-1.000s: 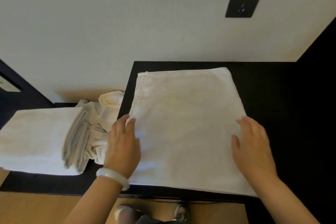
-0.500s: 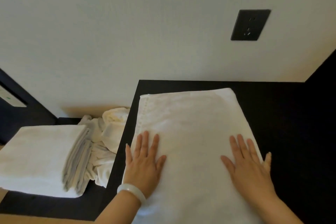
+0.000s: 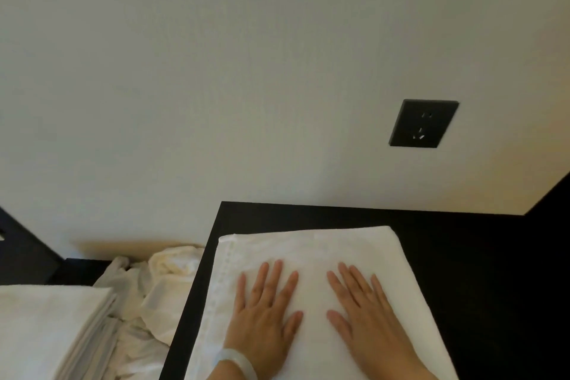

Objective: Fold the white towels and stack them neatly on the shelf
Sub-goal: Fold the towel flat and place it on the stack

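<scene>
A folded white towel [image 3: 311,248] lies flat on the black shelf top [image 3: 462,271]. My left hand [image 3: 265,315], with a pale bangle on the wrist, presses flat on the towel's middle left with fingers spread. My right hand [image 3: 367,318] presses flat beside it, fingers straight, a small gap between the two hands. Lower left, a stack of folded white towels [image 3: 43,330] sits on a lower surface. Crumpled white towels [image 3: 154,296] lie between that stack and the shelf's left edge.
A pale wall rises behind the shelf, with a black wall socket [image 3: 422,123] above the right part. A dark panel [image 3: 552,210] borders the shelf on the right. Another dark edge [image 3: 18,250] shows at the far left.
Both hands have slid inward from the towel's side edges to its middle and now lie flat close together. The camera has tilted up, showing more wall.
</scene>
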Action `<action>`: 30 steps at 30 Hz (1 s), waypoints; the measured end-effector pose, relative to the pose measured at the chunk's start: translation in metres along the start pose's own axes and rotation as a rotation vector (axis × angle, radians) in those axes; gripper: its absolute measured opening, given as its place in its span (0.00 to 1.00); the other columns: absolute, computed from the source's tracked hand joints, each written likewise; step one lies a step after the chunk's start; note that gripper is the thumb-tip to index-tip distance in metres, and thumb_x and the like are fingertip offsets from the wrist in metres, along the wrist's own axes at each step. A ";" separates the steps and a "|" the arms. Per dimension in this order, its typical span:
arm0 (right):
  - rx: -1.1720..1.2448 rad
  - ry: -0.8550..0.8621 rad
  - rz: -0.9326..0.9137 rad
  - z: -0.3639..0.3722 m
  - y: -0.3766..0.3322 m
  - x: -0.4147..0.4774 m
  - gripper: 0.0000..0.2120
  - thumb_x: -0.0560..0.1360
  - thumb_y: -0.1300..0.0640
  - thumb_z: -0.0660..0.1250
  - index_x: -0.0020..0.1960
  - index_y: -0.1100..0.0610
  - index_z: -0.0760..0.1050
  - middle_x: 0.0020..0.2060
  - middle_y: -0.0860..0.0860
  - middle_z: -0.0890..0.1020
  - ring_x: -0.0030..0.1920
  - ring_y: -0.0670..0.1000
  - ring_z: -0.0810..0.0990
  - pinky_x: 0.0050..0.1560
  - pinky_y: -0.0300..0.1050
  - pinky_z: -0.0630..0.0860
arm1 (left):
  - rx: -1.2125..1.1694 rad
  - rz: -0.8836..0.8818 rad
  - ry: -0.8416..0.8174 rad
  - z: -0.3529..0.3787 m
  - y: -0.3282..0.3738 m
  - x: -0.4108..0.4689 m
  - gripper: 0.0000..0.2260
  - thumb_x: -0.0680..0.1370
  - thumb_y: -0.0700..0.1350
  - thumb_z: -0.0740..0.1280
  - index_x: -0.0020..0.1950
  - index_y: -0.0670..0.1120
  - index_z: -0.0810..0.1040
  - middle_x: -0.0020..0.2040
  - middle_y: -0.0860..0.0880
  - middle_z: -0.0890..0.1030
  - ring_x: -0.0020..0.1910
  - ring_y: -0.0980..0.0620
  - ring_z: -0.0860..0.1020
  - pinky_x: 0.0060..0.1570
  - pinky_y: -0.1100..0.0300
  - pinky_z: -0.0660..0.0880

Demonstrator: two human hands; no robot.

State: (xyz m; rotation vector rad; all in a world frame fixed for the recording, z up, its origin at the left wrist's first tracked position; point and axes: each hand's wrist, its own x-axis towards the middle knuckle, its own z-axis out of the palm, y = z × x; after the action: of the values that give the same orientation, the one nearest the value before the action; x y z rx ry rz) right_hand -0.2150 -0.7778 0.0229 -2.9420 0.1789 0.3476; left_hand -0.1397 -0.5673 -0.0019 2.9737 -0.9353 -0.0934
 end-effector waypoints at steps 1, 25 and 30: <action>-0.007 -0.004 -0.032 0.003 0.011 0.001 0.30 0.81 0.38 0.38 0.76 0.46 0.62 0.70 0.43 0.73 0.70 0.45 0.70 0.72 0.47 0.48 | -0.008 -0.015 0.033 0.004 -0.005 -0.001 0.27 0.81 0.62 0.44 0.75 0.54 0.66 0.75 0.48 0.67 0.75 0.46 0.60 0.67 0.42 0.56; 1.316 0.025 0.509 -0.095 0.120 0.092 0.07 0.73 0.68 0.71 0.39 0.61 0.74 0.39 0.59 0.81 0.40 0.57 0.80 0.40 0.47 0.75 | -0.103 0.040 0.185 0.006 0.042 0.066 0.27 0.82 0.61 0.42 0.79 0.52 0.55 0.75 0.45 0.68 0.76 0.45 0.56 0.67 0.38 0.57; 0.751 0.458 0.446 -0.071 0.103 0.087 0.11 0.74 0.67 0.70 0.45 0.54 0.71 0.41 0.51 0.77 0.40 0.49 0.75 0.39 0.40 0.70 | -0.076 0.024 0.127 0.007 0.044 0.068 0.30 0.80 0.65 0.44 0.79 0.53 0.52 0.75 0.45 0.67 0.75 0.42 0.56 0.64 0.31 0.57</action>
State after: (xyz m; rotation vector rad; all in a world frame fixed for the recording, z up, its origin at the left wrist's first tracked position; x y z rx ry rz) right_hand -0.1293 -0.9007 0.0534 -2.1596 0.8255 -0.2975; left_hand -0.1095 -0.6424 -0.0110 2.8599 -0.9296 0.0583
